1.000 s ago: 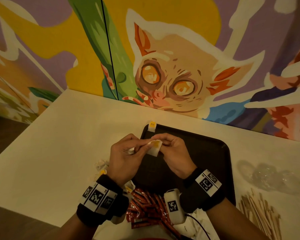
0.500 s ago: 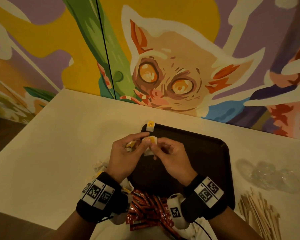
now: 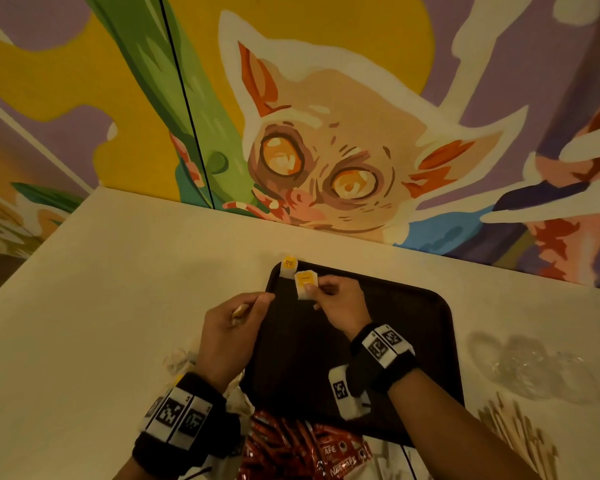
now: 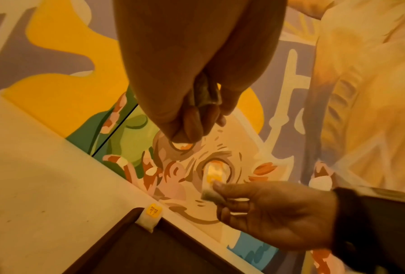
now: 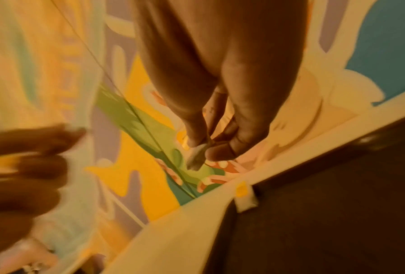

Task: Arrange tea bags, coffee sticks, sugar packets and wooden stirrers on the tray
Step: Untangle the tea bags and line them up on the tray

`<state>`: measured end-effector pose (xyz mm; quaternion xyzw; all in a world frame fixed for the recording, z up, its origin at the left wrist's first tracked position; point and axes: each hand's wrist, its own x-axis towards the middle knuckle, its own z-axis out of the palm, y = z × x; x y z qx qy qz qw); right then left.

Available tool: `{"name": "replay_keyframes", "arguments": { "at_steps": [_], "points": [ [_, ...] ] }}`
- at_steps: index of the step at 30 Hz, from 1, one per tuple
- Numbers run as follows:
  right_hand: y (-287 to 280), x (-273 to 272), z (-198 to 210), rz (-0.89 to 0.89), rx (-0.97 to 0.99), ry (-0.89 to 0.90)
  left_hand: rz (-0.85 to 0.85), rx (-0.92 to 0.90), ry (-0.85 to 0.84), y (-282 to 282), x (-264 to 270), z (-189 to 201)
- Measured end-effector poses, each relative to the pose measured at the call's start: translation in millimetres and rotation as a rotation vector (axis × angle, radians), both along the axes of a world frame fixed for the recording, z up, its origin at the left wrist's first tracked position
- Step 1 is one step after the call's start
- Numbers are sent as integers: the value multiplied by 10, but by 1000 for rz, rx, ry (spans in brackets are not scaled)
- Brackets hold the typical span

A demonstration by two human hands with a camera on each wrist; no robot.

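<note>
A dark brown tray [image 3: 413,327] lies on the cream table. One tea bag [image 3: 288,266] with a yellow tag leans on the tray's far left corner [image 4: 151,216] [image 5: 243,198]. My right hand [image 3: 336,303] pinches a second white tea bag [image 3: 306,285] with a yellow tag just above that corner [image 4: 212,183] [image 5: 196,155]. My left hand [image 3: 232,327] hovers over the tray's left rim, fingers curled round another tea bag [image 4: 204,92] whose yellowish edge shows [image 3: 239,310].
Red coffee sticks [image 3: 291,448] are heaped at the near edge below the tray. Wooden stirrers [image 3: 520,438] lie at the near right, crumpled clear plastic [image 3: 534,365] beyond them. More white tea bags [image 3: 181,358] sit by my left wrist. A painted wall bounds the table's far side.
My hands have parted. The right hand carried its tea bag forward toward the tray's far left corner; the left hand drew back to the left with its own bag.
</note>
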<state>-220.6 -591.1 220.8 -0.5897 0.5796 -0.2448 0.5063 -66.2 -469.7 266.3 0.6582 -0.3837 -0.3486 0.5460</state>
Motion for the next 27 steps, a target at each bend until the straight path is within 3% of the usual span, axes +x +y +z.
{"name": "replay_keyframes", "arguments": {
  "at_steps": [6, 15, 21, 27],
  "points": [
    [-549, 115, -386, -143, 78, 173, -19, 69, -12, 49, 176, -185],
    [-871, 350, -688, -88, 192, 352, 7, 151, 41, 11, 342, -334],
    [-966, 444, -856, -135, 196, 412, -12, 171, 45, -47, 369, -389],
    [-971, 519, -963, -243, 180, 359, -39, 187, 124, -90, 364, -421]
  ]
}}
